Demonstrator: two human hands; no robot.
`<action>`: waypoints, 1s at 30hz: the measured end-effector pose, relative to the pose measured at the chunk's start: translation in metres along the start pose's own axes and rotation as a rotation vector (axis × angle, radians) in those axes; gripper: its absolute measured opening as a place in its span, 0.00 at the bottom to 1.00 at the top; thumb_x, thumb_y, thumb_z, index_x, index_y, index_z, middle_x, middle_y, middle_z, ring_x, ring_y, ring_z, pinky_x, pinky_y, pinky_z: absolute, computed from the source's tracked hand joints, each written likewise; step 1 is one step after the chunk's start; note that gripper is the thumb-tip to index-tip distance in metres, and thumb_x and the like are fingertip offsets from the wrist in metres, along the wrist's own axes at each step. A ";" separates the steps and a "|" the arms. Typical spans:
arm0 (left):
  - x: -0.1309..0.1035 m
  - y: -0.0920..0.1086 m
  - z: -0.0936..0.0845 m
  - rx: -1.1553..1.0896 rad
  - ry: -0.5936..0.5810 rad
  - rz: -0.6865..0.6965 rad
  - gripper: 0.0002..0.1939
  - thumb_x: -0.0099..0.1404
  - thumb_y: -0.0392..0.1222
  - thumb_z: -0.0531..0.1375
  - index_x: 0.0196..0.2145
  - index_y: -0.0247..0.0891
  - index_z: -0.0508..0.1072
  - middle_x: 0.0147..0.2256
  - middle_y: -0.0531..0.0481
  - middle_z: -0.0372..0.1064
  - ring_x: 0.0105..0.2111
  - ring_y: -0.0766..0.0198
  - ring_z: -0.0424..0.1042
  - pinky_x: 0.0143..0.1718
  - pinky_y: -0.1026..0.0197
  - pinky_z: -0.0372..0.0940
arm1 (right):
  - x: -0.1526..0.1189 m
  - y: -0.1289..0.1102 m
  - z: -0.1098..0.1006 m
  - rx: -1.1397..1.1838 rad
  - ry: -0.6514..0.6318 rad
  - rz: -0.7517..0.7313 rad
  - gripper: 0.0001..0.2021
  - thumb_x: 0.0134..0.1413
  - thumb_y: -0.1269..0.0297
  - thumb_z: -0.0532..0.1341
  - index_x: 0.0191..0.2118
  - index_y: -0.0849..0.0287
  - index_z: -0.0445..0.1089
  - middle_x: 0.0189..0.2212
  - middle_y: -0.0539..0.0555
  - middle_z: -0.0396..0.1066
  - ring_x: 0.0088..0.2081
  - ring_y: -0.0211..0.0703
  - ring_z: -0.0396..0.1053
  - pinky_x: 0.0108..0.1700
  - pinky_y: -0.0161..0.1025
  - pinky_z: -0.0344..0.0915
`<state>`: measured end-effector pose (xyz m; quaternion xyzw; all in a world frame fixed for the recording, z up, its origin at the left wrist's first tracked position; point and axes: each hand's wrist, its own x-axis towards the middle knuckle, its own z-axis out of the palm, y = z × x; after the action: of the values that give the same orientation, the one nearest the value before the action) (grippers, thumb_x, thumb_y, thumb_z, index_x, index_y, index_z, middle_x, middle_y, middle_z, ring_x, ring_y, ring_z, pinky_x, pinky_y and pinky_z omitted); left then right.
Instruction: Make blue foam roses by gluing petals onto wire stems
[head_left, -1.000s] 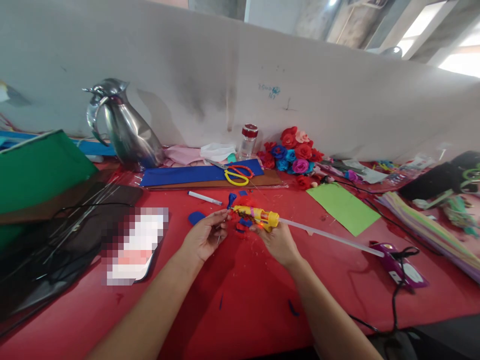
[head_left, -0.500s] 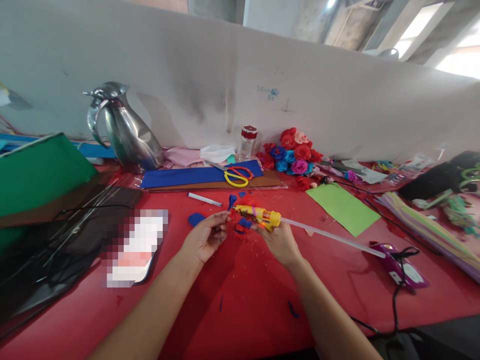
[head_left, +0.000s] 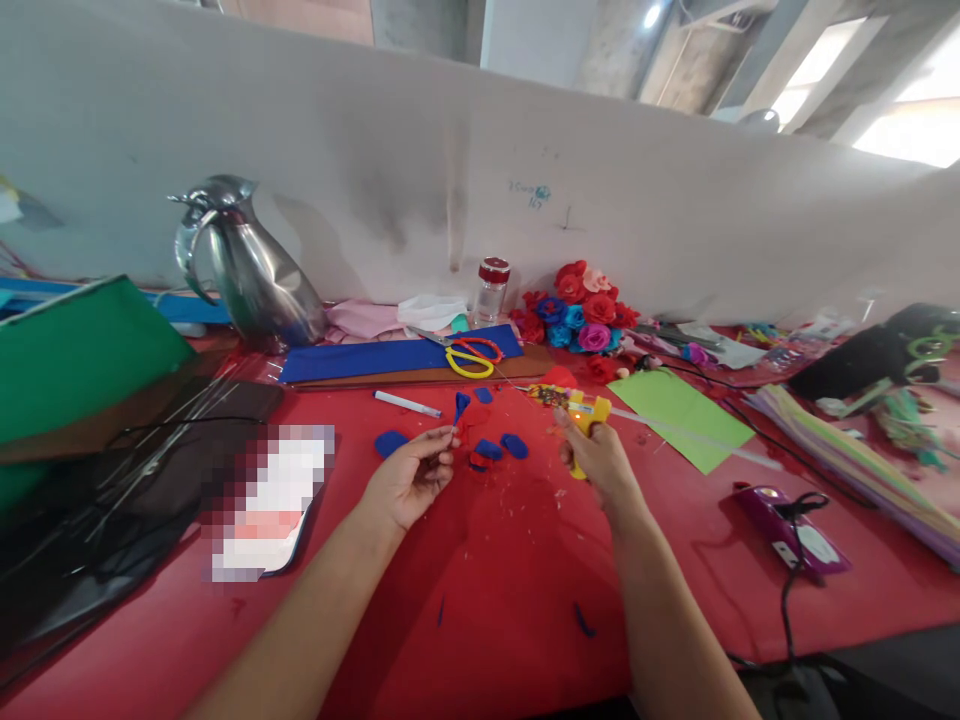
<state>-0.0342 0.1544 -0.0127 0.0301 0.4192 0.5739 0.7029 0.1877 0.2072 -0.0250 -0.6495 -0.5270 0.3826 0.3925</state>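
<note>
Between its fingertips my left hand [head_left: 416, 475] pinches a small rolled blue paper flower piece [head_left: 461, 404], held upright over the table. My right hand [head_left: 604, 462] grips a yellow glue gun [head_left: 589, 410] by its handle, its nozzle pointing left and a long translucent glue stick [head_left: 675, 432] sticking out of the back. Cut blue petals lie below and between the hands, one petal [head_left: 514, 446] near the middle and another petal [head_left: 391, 444] left of my left hand. A white marker [head_left: 407, 404] rests behind my left hand.
Scissors [head_left: 471, 357] lie on blue paper [head_left: 352, 360]. Paper roses [head_left: 592, 305] and a glass jar [head_left: 491, 293] stand by the wall, with a steel jug [head_left: 262, 270] further left. A phone [head_left: 274, 510], green sheet [head_left: 686, 418] and purple corded device [head_left: 791, 530] flank the hands.
My right hand has drawn the glue gun away to the right, off the blue piece, uncovering a blue petal on the table. My left hand stays nearly in place.
</note>
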 end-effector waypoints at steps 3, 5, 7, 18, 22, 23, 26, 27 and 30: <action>-0.002 0.000 0.001 -0.009 -0.017 -0.007 0.12 0.56 0.18 0.54 0.26 0.30 0.72 0.23 0.48 0.69 0.15 0.76 0.61 0.12 0.76 0.53 | 0.018 0.009 -0.019 -0.169 0.016 0.127 0.20 0.46 0.44 0.62 0.22 0.57 0.64 0.13 0.51 0.67 0.16 0.40 0.66 0.20 0.34 0.58; -0.004 0.000 0.002 -0.007 -0.024 -0.009 0.12 0.57 0.18 0.53 0.26 0.30 0.72 0.23 0.49 0.68 0.15 0.76 0.62 0.12 0.75 0.54 | 0.025 0.016 -0.032 -0.375 0.036 0.145 0.19 0.52 0.46 0.59 0.21 0.57 0.64 0.16 0.55 0.70 0.22 0.44 0.71 0.25 0.36 0.63; -0.006 0.000 0.003 0.000 -0.021 -0.010 0.12 0.58 0.19 0.53 0.26 0.30 0.72 0.22 0.49 0.67 0.16 0.75 0.62 0.13 0.75 0.54 | 0.025 0.019 -0.040 -0.613 0.152 0.111 0.20 0.54 0.47 0.57 0.23 0.58 0.67 0.24 0.61 0.74 0.31 0.50 0.74 0.31 0.39 0.65; -0.009 -0.007 0.003 0.046 -0.132 0.076 0.08 0.54 0.21 0.59 0.23 0.31 0.71 0.21 0.54 0.63 0.17 0.77 0.61 0.15 0.76 0.54 | -0.043 -0.039 0.060 0.275 -0.405 -0.219 0.14 0.48 0.52 0.62 0.30 0.57 0.77 0.28 0.53 0.76 0.31 0.43 0.69 0.36 0.38 0.65; -0.008 -0.009 0.003 0.045 -0.152 0.053 0.08 0.54 0.22 0.60 0.23 0.30 0.71 0.21 0.53 0.63 0.17 0.77 0.61 0.16 0.76 0.55 | -0.048 -0.035 0.084 0.594 -0.389 -0.040 0.13 0.40 0.55 0.68 0.30 0.59 0.78 0.26 0.51 0.75 0.28 0.38 0.67 0.32 0.35 0.62; -0.007 -0.010 0.003 0.042 -0.156 0.049 0.08 0.54 0.22 0.60 0.22 0.30 0.71 0.21 0.53 0.63 0.17 0.77 0.61 0.15 0.76 0.55 | -0.048 -0.033 0.085 0.642 -0.378 -0.010 0.13 0.38 0.55 0.69 0.29 0.59 0.78 0.25 0.51 0.75 0.28 0.38 0.67 0.32 0.35 0.62; -0.007 -0.014 0.004 0.014 -0.159 0.034 0.08 0.54 0.22 0.60 0.22 0.29 0.71 0.21 0.53 0.64 0.18 0.77 0.62 0.15 0.76 0.54 | -0.047 -0.028 0.083 0.751 -0.387 0.047 0.11 0.35 0.57 0.71 0.26 0.58 0.77 0.23 0.49 0.74 0.26 0.35 0.66 0.31 0.33 0.60; -0.007 -0.016 0.004 0.003 -0.162 0.029 0.08 0.54 0.22 0.60 0.22 0.29 0.71 0.22 0.53 0.64 0.18 0.77 0.62 0.15 0.76 0.54 | -0.047 -0.028 0.082 0.774 -0.401 0.054 0.11 0.35 0.57 0.71 0.26 0.58 0.77 0.23 0.49 0.73 0.26 0.34 0.65 0.30 0.33 0.60; -0.008 -0.019 0.005 -0.014 -0.193 0.030 0.08 0.53 0.22 0.62 0.22 0.30 0.71 0.22 0.53 0.64 0.18 0.77 0.61 0.16 0.76 0.54 | -0.050 -0.029 0.078 0.809 -0.446 0.063 0.10 0.35 0.58 0.72 0.26 0.58 0.77 0.23 0.48 0.73 0.24 0.32 0.63 0.28 0.32 0.58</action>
<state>-0.0159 0.1434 -0.0148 0.0865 0.3451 0.5818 0.7314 0.0976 0.1707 -0.0254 -0.3616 -0.3867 0.6998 0.4796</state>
